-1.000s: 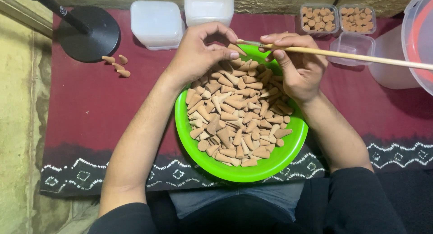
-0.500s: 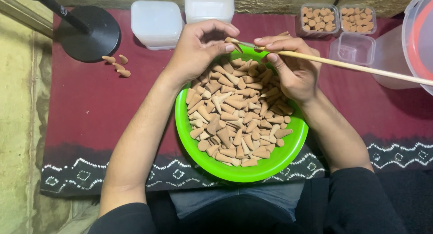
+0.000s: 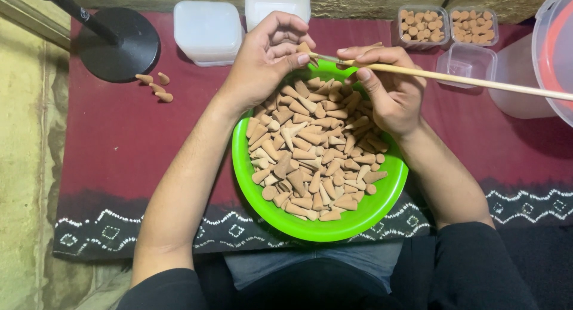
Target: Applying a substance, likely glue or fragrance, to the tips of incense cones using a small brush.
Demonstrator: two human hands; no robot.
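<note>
A bright green bowl [image 3: 358, 217] heaped with several brown incense cones [image 3: 313, 152] rests in front of me on a maroon cloth. My left hand [image 3: 262, 62] hovers over the bowl's far rim and pinches one cone [image 3: 305, 49] between thumb and fingers. My right hand [image 3: 388, 89] grips a thin wooden stick [image 3: 477, 81] that runs off to the right; the stick's tip meets the held cone.
A black round stand base [image 3: 122, 44] sits far left, with three loose cones [image 3: 156, 86] beside it. White lidded boxes [image 3: 206, 29] stand at the back. Two small clear boxes of cones [image 3: 444, 23], an empty clear box [image 3: 465, 62] and a large clear tub [image 3: 552, 53] are at right.
Both hands have drawn slightly together above the bowl's far rim. The stick's tip now touches the cone in my left hand.
</note>
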